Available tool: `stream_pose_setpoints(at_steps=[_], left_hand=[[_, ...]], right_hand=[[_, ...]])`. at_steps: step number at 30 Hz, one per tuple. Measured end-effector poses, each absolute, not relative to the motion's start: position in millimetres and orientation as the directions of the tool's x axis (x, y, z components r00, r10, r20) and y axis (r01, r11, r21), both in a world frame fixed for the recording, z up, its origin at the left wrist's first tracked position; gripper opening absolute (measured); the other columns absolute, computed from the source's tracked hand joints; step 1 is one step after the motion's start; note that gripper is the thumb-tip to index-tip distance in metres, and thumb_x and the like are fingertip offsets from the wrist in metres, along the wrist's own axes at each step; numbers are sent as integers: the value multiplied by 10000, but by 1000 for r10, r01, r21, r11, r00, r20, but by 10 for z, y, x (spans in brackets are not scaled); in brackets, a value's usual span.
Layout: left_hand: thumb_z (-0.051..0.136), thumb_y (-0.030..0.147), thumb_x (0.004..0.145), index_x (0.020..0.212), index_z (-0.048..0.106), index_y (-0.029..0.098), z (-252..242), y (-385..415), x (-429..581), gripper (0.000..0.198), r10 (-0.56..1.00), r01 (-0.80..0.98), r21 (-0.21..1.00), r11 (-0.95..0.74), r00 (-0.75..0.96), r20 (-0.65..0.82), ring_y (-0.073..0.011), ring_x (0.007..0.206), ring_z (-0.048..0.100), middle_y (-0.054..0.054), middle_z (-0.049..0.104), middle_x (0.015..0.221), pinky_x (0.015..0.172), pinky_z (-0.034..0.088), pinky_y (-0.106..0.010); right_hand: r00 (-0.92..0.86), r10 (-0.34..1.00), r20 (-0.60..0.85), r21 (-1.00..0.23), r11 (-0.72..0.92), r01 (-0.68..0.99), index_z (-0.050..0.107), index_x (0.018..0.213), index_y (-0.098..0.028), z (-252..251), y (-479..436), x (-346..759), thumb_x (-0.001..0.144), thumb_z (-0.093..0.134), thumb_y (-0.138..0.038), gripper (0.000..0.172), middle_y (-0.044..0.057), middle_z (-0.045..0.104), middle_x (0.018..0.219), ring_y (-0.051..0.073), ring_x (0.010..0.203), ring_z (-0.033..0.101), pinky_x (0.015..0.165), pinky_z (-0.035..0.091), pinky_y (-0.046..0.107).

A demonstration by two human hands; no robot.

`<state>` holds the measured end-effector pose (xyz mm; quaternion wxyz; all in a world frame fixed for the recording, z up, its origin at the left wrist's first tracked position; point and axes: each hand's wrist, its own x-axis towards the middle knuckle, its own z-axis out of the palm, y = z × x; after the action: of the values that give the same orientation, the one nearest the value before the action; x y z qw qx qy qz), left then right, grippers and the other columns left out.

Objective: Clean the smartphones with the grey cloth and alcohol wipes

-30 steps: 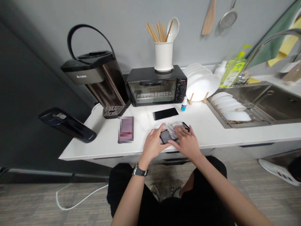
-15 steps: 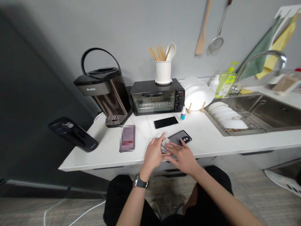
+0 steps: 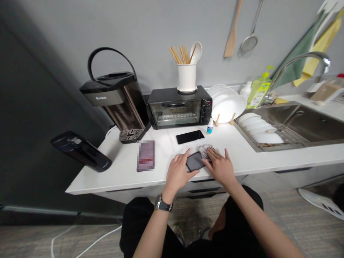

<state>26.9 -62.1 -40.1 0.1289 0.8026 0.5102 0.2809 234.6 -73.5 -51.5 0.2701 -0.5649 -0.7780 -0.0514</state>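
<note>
A grey phone case (image 3: 195, 161) with a dark rim lies on the white counter in front of me. My left hand (image 3: 177, 171) grips its left end, thumb at the near edge and fingers at the far one. With fingers pressed down, my right hand (image 3: 220, 166) holds a crumpled whitish tissue (image 3: 204, 150) against the case's right part, which is largely covered. Just behind lies a black phone (image 3: 190, 137), its screen dark. A small white bottle with a blue label (image 3: 210, 127) stands right of that phone.
A purple item, partly pixelated (image 3: 146, 156), lies left of my hands. Farther left are a dark tumbler (image 3: 83, 152) on its side and a water dispenser (image 3: 115, 104). A toaster oven (image 3: 178, 107) stands behind; plates (image 3: 228, 107) and the sink (image 3: 309, 123) are right.
My right hand has slid the tissue rightward along the case, baring its left part and covering the camera end. My left hand stays at the left end.
</note>
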Motion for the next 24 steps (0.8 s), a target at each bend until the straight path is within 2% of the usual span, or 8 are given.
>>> stream_pose_setpoints(at_steps=[4, 6, 9, 13, 15, 18, 22, 24], left_hand=[[813, 360, 842, 1616, 266, 280, -397, -623, 267, 951, 887, 740, 492, -459, 348, 304, -299, 1217, 556, -87, 646, 1376, 1053, 465, -462], [820, 394, 836, 1617, 262, 288, -404, -617, 267, 965, 887, 739, 495, -457, 341, 310, -302, 1219, 554, -87, 645, 1376, 1057, 461, -466], [829, 463, 819, 1615, 268, 287, -413, -601, 269, 990, 889, 742, 495, -451, 327, 320, -309, 1214, 555, -88, 650, 1355, 1064, 454, -476], [796, 392, 858, 1620, 261, 285, -408, -597, 261, 937, 880, 723, 503, -473, 357, 314, -304, 1211, 553, -85, 645, 1360, 1046, 465, -466], [781, 385, 873, 1624, 251, 287, -404, -606, 260, 924, 872, 715, 499, -489, 374, 317, -306, 1234, 538, -85, 627, 1392, 1062, 457, -472], [778, 402, 872, 1626, 249, 277, -403, -617, 262, 930, 877, 731, 489, -477, 360, 318, -314, 1250, 521, -98, 607, 1413, 1086, 444, -485], [765, 300, 872, 1641, 202, 269, -407, -613, 255, 954, 881, 723, 505, -472, 370, 293, -303, 1237, 528, -102, 617, 1393, 1067, 463, -460], [785, 318, 860, 1642, 191, 284, -405, -609, 253, 983, 887, 717, 523, -461, 355, 295, -301, 1233, 533, -89, 626, 1386, 1069, 463, -463]], right_hand=[[-496, 762, 417, -209, 611, 763, 590, 1435, -191, -529, -797, 2322, 1059, 490, -492, 492, 132, 637, 1442, 291, 1373, 577, 1233, 285, 573], [-446, 790, 421, -210, 563, 799, 596, 1430, -214, -525, -788, 2358, 1069, 474, -475, 461, 120, 647, 1432, 291, 1348, 599, 1227, 278, 606], [-257, 848, 463, -198, 382, 903, 618, 1403, -166, -509, -743, 2400, 1062, 483, -480, 483, 176, 652, 1408, 354, 1334, 603, 1205, 244, 688], [-484, 778, 402, -221, 595, 773, 605, 1423, -173, -485, -753, 2305, 1019, 528, -577, 576, 155, 639, 1433, 316, 1373, 574, 1218, 318, 580], [-460, 796, 393, -245, 573, 782, 624, 1403, -196, -465, -739, 2266, 1039, 505, -545, 518, 134, 659, 1413, 309, 1358, 588, 1206, 330, 594], [-296, 857, 421, -250, 423, 871, 670, 1341, -172, -444, -682, 2243, 1051, 495, -499, 470, 159, 694, 1353, 356, 1341, 596, 1184, 310, 665], [-504, 764, 403, -262, 624, 736, 668, 1347, -188, -453, -667, 2188, 1012, 552, -552, 508, 134, 700, 1355, 303, 1327, 615, 1189, 373, 540], [-461, 787, 411, -274, 589, 760, 674, 1339, -213, -451, -668, 2179, 1036, 525, -501, 444, 117, 708, 1346, 292, 1319, 623, 1189, 367, 550]])
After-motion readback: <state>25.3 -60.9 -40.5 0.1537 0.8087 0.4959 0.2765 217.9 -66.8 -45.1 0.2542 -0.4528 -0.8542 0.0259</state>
